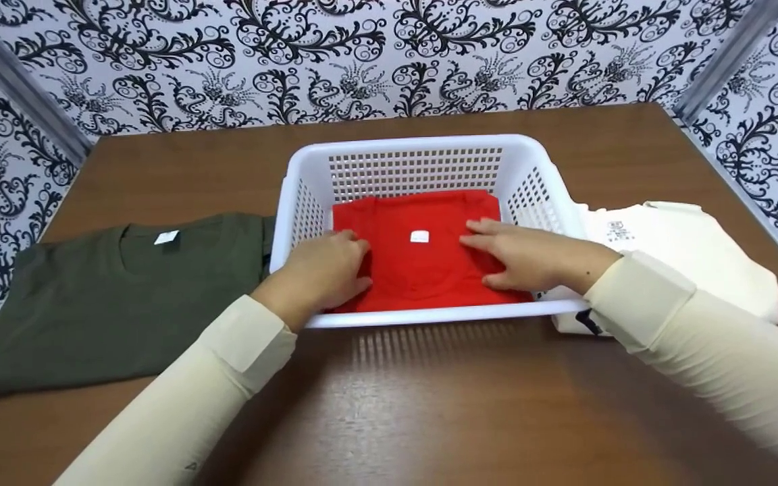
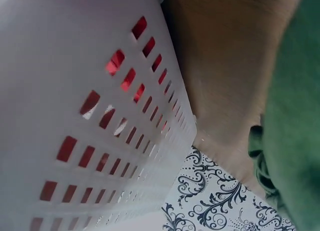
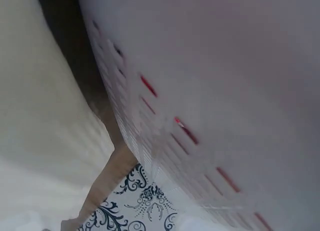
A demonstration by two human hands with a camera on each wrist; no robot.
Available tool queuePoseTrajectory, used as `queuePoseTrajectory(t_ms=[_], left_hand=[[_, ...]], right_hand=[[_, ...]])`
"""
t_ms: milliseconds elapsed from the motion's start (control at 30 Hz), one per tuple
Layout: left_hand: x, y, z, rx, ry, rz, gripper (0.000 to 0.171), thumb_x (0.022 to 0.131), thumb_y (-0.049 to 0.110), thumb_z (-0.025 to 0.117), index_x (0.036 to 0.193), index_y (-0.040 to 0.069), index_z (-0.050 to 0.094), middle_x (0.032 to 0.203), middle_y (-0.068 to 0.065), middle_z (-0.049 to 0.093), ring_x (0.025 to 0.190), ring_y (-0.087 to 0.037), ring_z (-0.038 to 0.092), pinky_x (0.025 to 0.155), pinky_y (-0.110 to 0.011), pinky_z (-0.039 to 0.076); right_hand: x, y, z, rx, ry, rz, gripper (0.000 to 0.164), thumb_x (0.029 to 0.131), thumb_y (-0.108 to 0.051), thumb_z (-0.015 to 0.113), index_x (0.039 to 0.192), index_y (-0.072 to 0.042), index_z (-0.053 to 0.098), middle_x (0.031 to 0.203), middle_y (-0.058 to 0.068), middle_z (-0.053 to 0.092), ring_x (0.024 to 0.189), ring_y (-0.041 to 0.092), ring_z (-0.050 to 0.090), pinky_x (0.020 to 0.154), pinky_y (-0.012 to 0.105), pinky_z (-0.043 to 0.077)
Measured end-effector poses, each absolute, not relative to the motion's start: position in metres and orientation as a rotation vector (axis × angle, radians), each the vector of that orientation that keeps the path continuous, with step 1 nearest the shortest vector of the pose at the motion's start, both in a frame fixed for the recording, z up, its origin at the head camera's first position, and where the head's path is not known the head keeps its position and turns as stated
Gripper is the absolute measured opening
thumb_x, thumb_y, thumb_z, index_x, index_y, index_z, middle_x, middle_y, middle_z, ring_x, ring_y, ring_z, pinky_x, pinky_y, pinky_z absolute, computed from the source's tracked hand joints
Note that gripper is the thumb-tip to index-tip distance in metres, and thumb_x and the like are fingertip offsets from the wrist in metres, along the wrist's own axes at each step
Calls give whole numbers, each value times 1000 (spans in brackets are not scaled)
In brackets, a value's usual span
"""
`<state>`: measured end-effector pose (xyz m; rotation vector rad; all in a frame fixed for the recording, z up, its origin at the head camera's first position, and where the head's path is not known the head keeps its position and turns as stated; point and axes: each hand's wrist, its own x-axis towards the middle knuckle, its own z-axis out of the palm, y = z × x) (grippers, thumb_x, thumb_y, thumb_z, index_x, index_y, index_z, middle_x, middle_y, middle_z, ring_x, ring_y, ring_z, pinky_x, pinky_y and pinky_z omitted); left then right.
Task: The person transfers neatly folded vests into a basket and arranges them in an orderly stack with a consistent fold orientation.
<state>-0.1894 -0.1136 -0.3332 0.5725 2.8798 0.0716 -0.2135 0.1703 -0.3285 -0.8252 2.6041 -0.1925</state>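
A folded red shirt [image 1: 423, 260] with a small white label lies inside a white plastic basket [image 1: 423, 315]. On the shirt's left side rests my left hand [image 1: 325, 270], its fingers reaching over the basket's left wall. My right hand [image 1: 527, 255] lies on the shirt's right side with its fingers spread and fairly straight. Neither hand appears in its own wrist view; the outside of the basket wall [image 2: 100, 141] fills much of the left wrist view, and the wall [image 3: 225, 116] also fills much of the right one. Red cloth shows through the holes.
A folded dark green shirt [image 1: 112, 304] lies left of the basket, close against it. To the right is a folded cream shirt [image 1: 693, 256], partly behind the basket and right arm. All stand on a brown wooden table [image 1: 389, 405], with patterned walls [image 1: 362, 61] around it.
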Motion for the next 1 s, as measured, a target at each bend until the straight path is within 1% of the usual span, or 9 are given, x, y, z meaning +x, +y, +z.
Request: queuePoseTrajectory(t_ms=[133, 400, 500, 667, 800, 867, 900, 967, 1000], left_hand=[[-190, -116, -331, 565, 2835, 46, 61, 89, 39, 72, 139, 8, 58, 141, -15, 58, 125, -33, 59, 106, -51, 48], [-189, -119, -327, 533, 2792, 58, 65, 88, 41, 72, 142, 8, 55, 142, -14, 57, 125, -32, 58, 106, -51, 48], [-190, -117, -325, 490, 2753, 89, 71, 88, 42, 72, 149, 15, 47, 146, -12, 54, 130, -31, 54, 109, -52, 45], [-191, -112, -328, 495, 2671, 49, 68, 92, 41, 67, 153, 30, 40, 151, -13, 47, 132, -32, 51, 110, -52, 45], [-191, -107, -330, 525, 2641, 15, 64, 93, 41, 66, 152, 30, 43, 153, -14, 45, 133, -33, 50, 109, -51, 45], [-192, -106, -329, 535, 2641, 5, 64, 93, 41, 66, 152, 30, 43, 154, -15, 45, 136, -33, 49, 110, -51, 45], [-192, -105, -329, 541, 2643, -2, 64, 93, 41, 66, 152, 30, 43, 154, -15, 44, 137, -34, 48, 110, -51, 44], [-193, -106, -328, 538, 2643, -10, 64, 93, 41, 66, 152, 29, 43, 156, -15, 43, 139, -34, 46, 111, -51, 43], [-194, -107, -328, 544, 2643, -20, 64, 93, 40, 66, 152, 29, 43, 155, -16, 43, 139, -34, 46, 111, -51, 43]], right_hand=[[-216, 166, -323, -814, 2567, -166, 66, 94, -23, 66, 152, -5, 41, 162, 17, 32, 147, 40, 32, 115, 54, 36], [-217, 161, -317, -817, 2548, -143, 66, 94, -24, 66, 152, -7, 41, 162, 17, 31, 146, 41, 34, 112, 55, 40], [-217, 161, -316, -815, 2550, -148, 64, 95, -25, 66, 152, -7, 41, 162, 16, 32, 145, 41, 35, 112, 55, 40], [-215, 165, -318, -874, 2579, -279, 59, 96, -23, 63, 150, -7, 45, 159, 17, 36, 146, 40, 34, 115, 56, 36], [-208, 177, -310, -941, 2700, -558, 54, 97, -18, 63, 149, -13, 47, 154, 12, 45, 142, 35, 41, 116, 57, 33], [-204, 188, -299, -958, 2814, -709, 51, 96, -13, 63, 146, -13, 51, 148, 10, 52, 135, 33, 48, 111, 57, 38], [-202, 194, -294, -962, 2886, -779, 50, 96, -11, 63, 144, -13, 52, 145, 10, 55, 132, 33, 51, 110, 56, 39], [-199, 210, -282, -897, 3040, -875, 47, 96, -9, 62, 142, -15, 54, 139, 9, 60, 125, 31, 54, 107, 45, 42], [-197, 220, -277, -827, 3108, -917, 46, 96, -9, 61, 141, -16, 55, 138, 10, 61, 123, 31, 55, 106, 43, 42]])
